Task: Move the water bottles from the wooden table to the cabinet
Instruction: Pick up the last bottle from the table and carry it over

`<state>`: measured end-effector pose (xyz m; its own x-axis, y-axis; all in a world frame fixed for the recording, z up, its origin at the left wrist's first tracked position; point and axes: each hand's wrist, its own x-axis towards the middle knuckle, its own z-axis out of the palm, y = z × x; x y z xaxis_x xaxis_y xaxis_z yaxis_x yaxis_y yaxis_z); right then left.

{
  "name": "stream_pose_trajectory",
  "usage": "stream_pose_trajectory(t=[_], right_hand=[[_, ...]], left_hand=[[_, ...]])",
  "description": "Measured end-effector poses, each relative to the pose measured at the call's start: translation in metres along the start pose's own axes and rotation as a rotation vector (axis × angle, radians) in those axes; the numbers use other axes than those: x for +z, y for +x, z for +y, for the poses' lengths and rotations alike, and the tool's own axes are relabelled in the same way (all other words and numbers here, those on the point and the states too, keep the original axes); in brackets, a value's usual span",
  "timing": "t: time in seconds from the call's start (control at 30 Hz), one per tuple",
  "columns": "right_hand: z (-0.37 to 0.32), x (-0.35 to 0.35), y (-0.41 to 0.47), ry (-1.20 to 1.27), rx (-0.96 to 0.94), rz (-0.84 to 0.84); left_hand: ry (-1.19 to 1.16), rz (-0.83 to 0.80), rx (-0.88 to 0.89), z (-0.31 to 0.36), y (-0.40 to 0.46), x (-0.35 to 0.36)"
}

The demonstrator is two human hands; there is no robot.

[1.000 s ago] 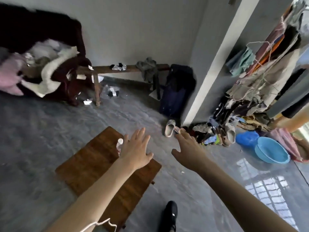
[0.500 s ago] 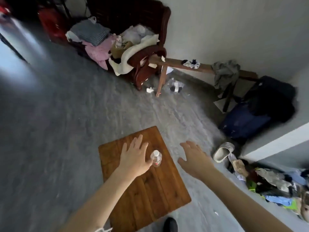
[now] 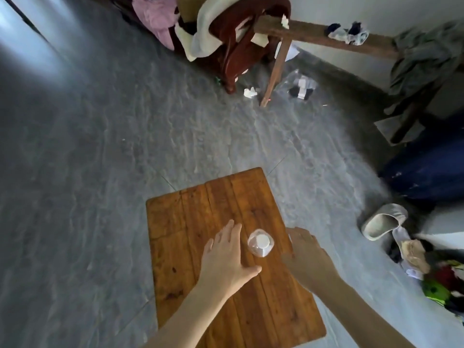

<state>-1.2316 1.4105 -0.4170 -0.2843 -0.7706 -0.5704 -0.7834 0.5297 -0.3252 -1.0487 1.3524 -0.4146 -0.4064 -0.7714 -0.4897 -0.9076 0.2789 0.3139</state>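
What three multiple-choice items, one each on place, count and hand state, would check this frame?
1. Where does the water bottle stand?
A. on the floor
B. on the wooden table, between the hands
C. on the bench

2. How many bottles are on the table?
A. one
B. two
C. three

3. What is the left hand doing?
A. gripping the bottle
B. open beside the bottle
C. making a fist

Key: 1 B, it stands on the planks with the right hand on its other side; 2 A, a single white cap shows; 3 B, straight fingers, no grasp.
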Motion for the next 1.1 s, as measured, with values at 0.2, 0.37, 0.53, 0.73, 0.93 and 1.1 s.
stream_pose_trajectory(t=[0.2, 0.37, 0.53, 0.73, 0.93, 1.1], right_hand=[[0.018, 0.063, 0.052, 0.023, 0.025, -0.056], [0.037, 0.101, 0.078, 0.096, -0.006, -0.062], [0.043, 0.122, 0.09, 0.116, -0.109, -0.041], [0.044, 0.135, 0.092, 0.361, -0.03, -0.039], [0.043, 0.119, 0.085, 0.934, 0.139, -0.19], [0.043, 0.071, 0.058, 1.661, 0.377, -0.275]], left_hand=[[-0.213, 0.078, 0.018, -0.003, 0.035, 0.06], [-0.342, 0.183, 0.065, -0.006, 0.045, 0.101], [-0.522, 0.304, 0.054, -0.007, 0.054, 0.119], [-0.621, 0.382, 0.101, -0.004, 0.057, 0.114], [-0.637, 0.369, 0.246, 0.006, 0.047, 0.076], [-0.648, 0.393, 0.381, 0.02, 0.025, 0.024]])
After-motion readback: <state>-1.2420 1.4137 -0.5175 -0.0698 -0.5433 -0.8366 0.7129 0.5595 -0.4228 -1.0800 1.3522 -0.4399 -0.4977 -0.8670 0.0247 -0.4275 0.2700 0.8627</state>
